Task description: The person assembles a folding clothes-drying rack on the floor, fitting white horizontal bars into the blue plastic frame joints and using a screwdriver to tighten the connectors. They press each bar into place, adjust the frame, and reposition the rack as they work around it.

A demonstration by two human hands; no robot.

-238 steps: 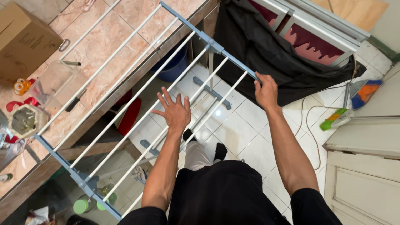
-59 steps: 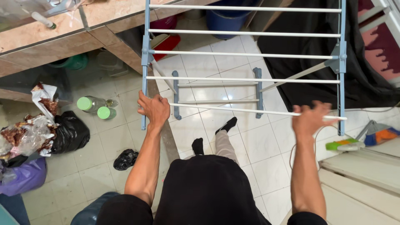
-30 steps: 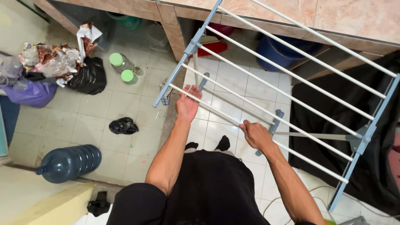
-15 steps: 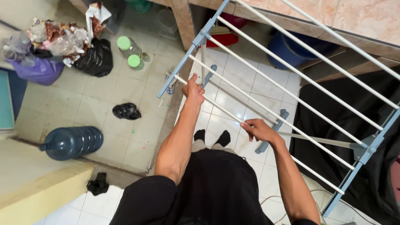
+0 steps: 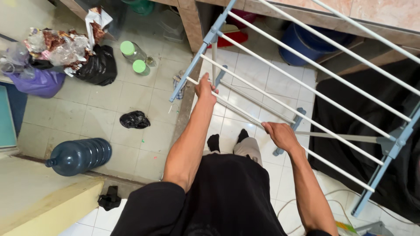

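A folding clothes drying rack (image 5: 306, 87) with white rods and a grey-blue frame stands in front of me, slanting from upper left to lower right. My left hand (image 5: 204, 88) grips the nearest white rod close to the frame's left side bar. My right hand (image 5: 280, 135) is closed on the same rod further to the right. Nothing hangs on the rods. My legs and dark socks show below the rack on the white tiled floor.
A large blue water jug (image 5: 78, 156) lies on the floor at left. Bags of rubbish (image 5: 65, 52), two green-capped bottles (image 5: 133, 54) and a small black bag (image 5: 134, 119) are beyond it. A blue bucket (image 5: 306, 43) sits under the counter, and a black cloth (image 5: 372, 126) lies at right.
Over the frames my view has swung left around the rack. Both hands have stayed on the nearest rod and the rack has shifted slightly rightward.
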